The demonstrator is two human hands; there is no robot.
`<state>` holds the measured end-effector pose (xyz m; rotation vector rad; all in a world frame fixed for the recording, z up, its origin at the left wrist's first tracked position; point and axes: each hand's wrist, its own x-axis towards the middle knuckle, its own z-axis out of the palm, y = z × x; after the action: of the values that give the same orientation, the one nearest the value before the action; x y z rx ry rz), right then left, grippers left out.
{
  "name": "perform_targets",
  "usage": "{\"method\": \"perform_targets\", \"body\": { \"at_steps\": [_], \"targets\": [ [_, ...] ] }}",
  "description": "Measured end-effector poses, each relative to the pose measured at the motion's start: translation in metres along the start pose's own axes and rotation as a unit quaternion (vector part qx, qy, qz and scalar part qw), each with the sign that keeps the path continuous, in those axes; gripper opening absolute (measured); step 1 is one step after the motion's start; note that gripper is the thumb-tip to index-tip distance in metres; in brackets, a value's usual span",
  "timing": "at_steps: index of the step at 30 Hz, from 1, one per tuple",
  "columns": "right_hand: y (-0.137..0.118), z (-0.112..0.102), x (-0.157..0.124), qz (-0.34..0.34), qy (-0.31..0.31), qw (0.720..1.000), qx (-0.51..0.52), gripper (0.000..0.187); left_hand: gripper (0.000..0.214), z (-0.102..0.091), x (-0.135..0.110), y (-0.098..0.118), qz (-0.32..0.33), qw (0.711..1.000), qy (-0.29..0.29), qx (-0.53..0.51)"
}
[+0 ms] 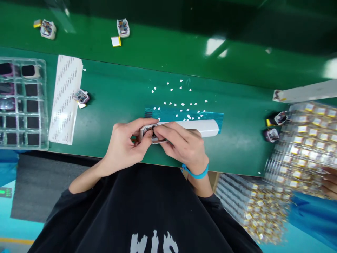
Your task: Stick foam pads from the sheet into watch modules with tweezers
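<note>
On the table (118,91), a sheet (64,105) lies between tray (44,105) and held device (144,131)

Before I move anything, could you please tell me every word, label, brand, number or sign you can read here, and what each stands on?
No text can be read with certainty, so there is nothing to quote.
Black shirt: large white letters, cut off by the picture's bottom edge; unclear.
White sheet on the left: repeated small print, too small to read.
Green panel at the left edge: lighter marks, too blurred to read.
</note>
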<state>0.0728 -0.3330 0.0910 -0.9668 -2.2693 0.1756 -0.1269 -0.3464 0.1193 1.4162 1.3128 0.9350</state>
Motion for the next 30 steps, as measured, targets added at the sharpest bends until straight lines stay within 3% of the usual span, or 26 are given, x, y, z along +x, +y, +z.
{"method": "perform_targets", "body": {
  "at_steps": [4,8,12,19,26,30],
  "targets": [
    [0.005,0.0,-0.003,0.056,0.046,0.987,0.142,0.022,0.021,-0.002,0.003,0.002,-0.017,0.999,-0.002,-0.038],
    [0.005,0.002,-0.004,0.063,0.059,0.98,0.178,0.019,0.02,-0.001,0.006,-0.001,0.009,1.0,-0.019,0.0],
    [0.007,0.006,-0.003,0.077,0.06,0.983,0.156,0.021,0.018,0.004,0.01,-0.008,0.023,0.999,-0.023,0.006],
    [0.004,0.006,-0.007,0.096,0.085,0.986,0.102,0.016,0.012,0.008,0.013,-0.015,-0.029,0.983,-0.06,-0.172],
    [-0.003,0.002,-0.017,0.07,0.035,0.997,0.019,0.026,0.008,0.01,0.01,-0.015,-0.053,0.984,-0.058,-0.159],
    [0.005,0.001,-0.011,0.131,0.022,0.989,-0.059,0.041,0.009,0.013,0.012,-0.018,-0.071,0.982,-0.067,-0.16]
  ]
}}
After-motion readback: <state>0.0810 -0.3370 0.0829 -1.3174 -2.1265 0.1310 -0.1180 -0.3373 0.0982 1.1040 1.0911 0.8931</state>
